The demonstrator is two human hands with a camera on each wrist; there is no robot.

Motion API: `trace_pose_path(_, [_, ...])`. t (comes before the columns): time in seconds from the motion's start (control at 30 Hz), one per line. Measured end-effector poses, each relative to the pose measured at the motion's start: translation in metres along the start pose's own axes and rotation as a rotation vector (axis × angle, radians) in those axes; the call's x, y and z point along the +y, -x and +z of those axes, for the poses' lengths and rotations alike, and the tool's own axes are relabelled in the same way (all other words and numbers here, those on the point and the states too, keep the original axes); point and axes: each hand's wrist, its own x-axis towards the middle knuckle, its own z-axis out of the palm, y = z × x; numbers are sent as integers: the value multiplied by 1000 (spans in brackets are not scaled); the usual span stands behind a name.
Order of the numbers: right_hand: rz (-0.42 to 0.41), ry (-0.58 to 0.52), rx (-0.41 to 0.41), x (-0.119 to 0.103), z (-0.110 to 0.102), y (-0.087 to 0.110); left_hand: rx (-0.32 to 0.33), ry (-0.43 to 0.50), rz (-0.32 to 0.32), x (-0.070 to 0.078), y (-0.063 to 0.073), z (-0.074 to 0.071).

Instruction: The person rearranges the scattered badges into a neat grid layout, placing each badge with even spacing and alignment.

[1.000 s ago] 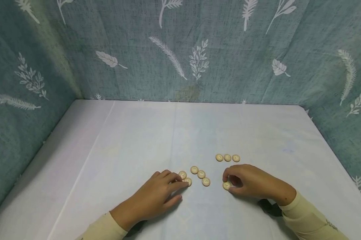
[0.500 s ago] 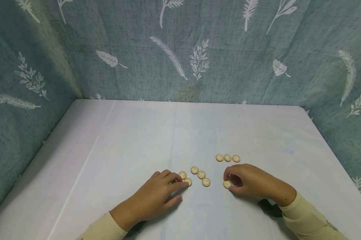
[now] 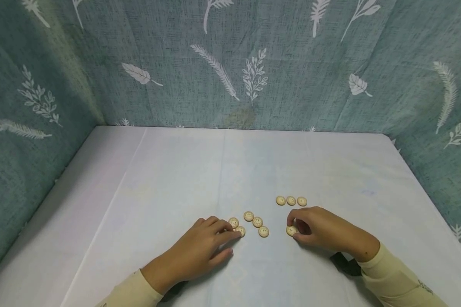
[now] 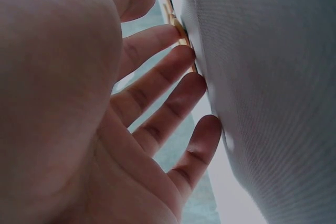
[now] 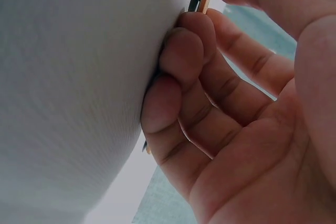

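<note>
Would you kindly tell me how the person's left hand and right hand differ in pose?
The left hand has its fingers extended, while the right hand has its curled in. The left hand's index fingertip touches the nearer paired button, its thumb free; the right hand pinches a lone button between thumb and index finger. Both emerge from pale yellow sleeves.

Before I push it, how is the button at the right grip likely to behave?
The button will probably slide rather than roll, since it lies flat on the white cloth. It looks light and stiff: a thin, tan disc. The right grip may slip if lifting it, as the low rim leaves little to pinch.
</note>
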Motion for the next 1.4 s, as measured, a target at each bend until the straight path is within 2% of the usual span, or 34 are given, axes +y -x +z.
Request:
trace_pose_path(0.5, [53,-4,-2,3,-5,1,-3,0,5,0,-1,1])
trace_pose_path(1.4, [49,-25,24,10,-8,2,-5,0,2,0,0,-1])
